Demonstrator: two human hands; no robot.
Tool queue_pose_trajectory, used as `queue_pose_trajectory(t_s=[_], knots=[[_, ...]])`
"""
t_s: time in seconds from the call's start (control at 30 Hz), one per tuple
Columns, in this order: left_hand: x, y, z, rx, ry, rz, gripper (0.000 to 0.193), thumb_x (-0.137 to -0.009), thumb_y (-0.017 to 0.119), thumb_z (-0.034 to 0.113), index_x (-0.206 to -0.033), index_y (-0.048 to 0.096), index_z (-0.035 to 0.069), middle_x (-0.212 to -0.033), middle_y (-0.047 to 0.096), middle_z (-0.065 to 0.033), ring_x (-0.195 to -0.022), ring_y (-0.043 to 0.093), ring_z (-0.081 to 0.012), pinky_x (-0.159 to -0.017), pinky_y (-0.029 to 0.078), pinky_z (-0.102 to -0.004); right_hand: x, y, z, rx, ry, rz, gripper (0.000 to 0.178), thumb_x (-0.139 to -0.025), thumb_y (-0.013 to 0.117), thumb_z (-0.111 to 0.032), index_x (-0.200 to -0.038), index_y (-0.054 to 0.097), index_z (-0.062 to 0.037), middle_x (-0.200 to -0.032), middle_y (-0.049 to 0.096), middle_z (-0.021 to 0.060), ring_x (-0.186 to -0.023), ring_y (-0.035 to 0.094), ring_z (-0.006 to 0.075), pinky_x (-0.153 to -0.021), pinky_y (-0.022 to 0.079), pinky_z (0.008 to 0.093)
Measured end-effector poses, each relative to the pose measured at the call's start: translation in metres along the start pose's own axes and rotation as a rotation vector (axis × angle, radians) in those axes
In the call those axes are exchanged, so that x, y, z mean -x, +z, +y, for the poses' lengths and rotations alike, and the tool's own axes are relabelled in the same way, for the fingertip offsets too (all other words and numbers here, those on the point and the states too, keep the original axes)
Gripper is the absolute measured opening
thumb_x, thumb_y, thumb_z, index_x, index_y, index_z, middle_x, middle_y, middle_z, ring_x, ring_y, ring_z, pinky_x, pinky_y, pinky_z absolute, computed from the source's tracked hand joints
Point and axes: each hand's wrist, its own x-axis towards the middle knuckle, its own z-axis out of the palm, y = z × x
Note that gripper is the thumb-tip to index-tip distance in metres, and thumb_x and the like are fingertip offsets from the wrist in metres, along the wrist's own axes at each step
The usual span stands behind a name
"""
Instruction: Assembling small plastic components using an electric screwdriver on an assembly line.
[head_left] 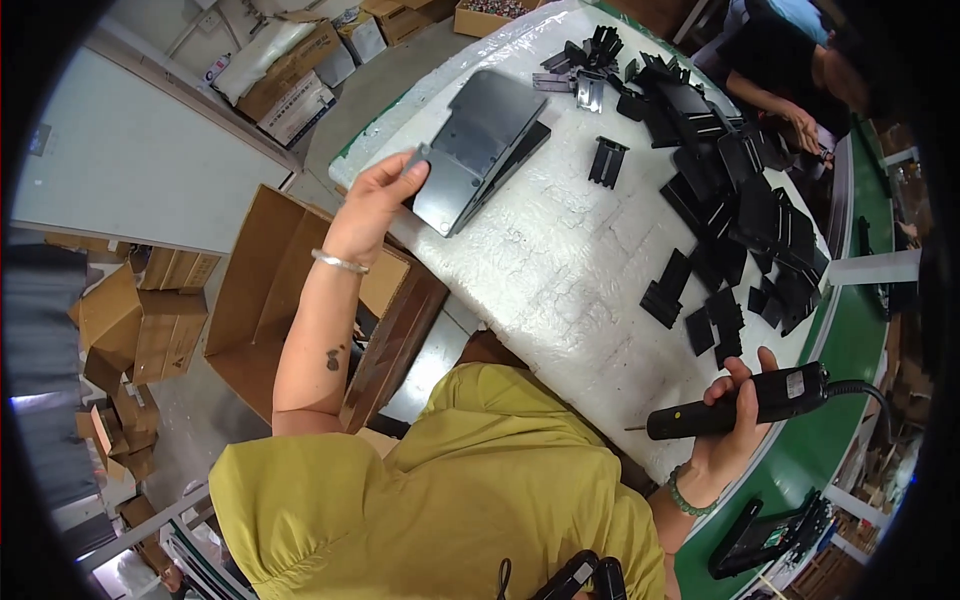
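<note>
Holding: left hand, smooth flat grey panel; right hand, cylindrical black screwdriver.

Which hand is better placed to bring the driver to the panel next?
Probably the right hand: it holds the black corded driver, while the left hand is occupied gripping the grey panel.

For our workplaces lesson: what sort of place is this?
Probably an assembly workshop: the right hand holds a corded power tool, black parts lie heaped on the white table, and cardboard boxes stand nearby.
</note>
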Motion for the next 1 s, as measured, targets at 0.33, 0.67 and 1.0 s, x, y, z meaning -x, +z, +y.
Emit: queue_pose_trajectory(t_s=[0.33,0.67,1.0], knots=[[0.034,-0.177,-0.02,-0.023,-0.04,0.133,0.04,-0.089,0.054,0.012,-0.126,0.045,-0.002,-0.12,0.055,-0.0085,-0.109,0.053,-0.0181,-0.095,0.041,-0.0326,-0.001,-0.009,-0.01,-0.088,-0.014,0.053,0.053,-0.074,0.065,-0.009,-0.118,0.038,0.0032,-0.085,0.061,0.0166,-0.059,0.051,0.0144,-0.057,0.042,0.0228],[0.046,-0.248,-0.027,-1.191,0.064,0.355,0.047,-0.081,0.066,0.017,-0.122,0.049,-0.001,-0.115,0.057,-0.0142,-0.103,0.055,-0.022,-0.086,0.045,-0.0317,-0.008,-0.044,-0.014,-0.142,0.017,0.164,0.043,-0.075,0.064,-0.003,-0.113,0.044,0.0012,-0.083,0.062,0.0127,-0.06,0.052,0.0126,-0.058,0.043,0.023],[-0.091,0.321,0.019,-0.848,1.477,-0.576,0.049,-0.069,0.075,0.018,-0.113,0.057,0.008,-0.109,0.058,-0.0129,-0.106,0.052,-0.0309,-0.091,0.041,-0.036,0.039,-0.072,-0.036,-0.184,-0.333,0.313,0.047,-0.072,0.06,-0.007,-0.114,0.04,0.001,-0.062,0.043,0.0029,-0.05,0.043,0.0126,-0.05,0.037,0.0254]])
